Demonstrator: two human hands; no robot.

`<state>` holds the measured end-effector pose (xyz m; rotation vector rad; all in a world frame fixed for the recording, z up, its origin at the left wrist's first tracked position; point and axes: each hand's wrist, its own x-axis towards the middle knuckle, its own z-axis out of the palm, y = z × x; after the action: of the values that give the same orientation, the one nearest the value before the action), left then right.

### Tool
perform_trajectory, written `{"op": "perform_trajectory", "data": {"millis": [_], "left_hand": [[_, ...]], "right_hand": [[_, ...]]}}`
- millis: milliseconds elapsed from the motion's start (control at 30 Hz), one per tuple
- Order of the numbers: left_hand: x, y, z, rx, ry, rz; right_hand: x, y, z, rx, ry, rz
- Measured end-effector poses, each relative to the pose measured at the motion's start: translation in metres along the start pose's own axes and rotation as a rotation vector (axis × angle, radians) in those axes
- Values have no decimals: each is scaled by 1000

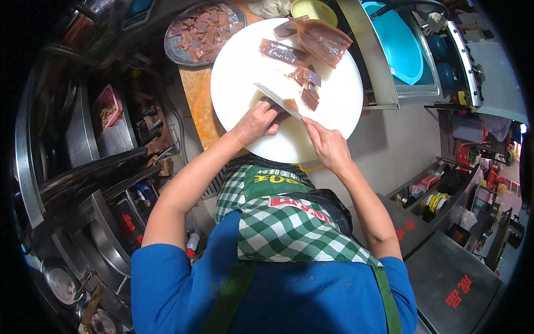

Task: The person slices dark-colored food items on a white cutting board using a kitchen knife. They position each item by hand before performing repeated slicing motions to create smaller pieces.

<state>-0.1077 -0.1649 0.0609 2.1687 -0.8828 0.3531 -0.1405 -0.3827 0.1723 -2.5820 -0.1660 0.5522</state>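
Note:
In my right hand (331, 144) is a kitchen knife, its blade (277, 100) slanting up and left over a round white cutting board (342, 100). Curled close against the blade, my left hand (259, 119) holds down a brown, gelatinous food piece, mostly hidden by the fingers and knife. One small cut bit (291, 103) lies against the blade's far side. Several cut chunks (309, 97) sit just beyond. Farther back on the board are a flat glossy strip (283, 52) and a larger curved slab (323, 39) of the same food.
A metal tray (177, 48) of cut pieces stands behind the board at left, on an orange-brown surface (196, 96). A yellow-green bowl (315, 12) and a crumpled cloth (269, 7) are at the back. Right of a metal panel (375, 62), a turquoise basin (396, 46) sits in a sink.

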Motion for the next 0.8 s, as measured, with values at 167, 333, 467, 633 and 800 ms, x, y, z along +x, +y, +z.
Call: {"op": "perform_trajectory", "data": {"millis": [167, 333, 467, 633, 800], "left_hand": [[2, 1, 1, 9, 39, 36], [-2, -2, 1, -3, -17, -23], [8, 3, -3, -9, 72, 68], [5, 3, 1, -20, 69, 32], [6, 5, 0, -57, 46, -21]], "right_hand": [[-12, 11, 0, 29, 7, -16], [1, -2, -4, 21, -14, -23], [-26, 10, -23, 52, -52, -1], [-27, 15, -18, 128, -34, -20], [26, -1, 10, 138, 33, -119]]}}
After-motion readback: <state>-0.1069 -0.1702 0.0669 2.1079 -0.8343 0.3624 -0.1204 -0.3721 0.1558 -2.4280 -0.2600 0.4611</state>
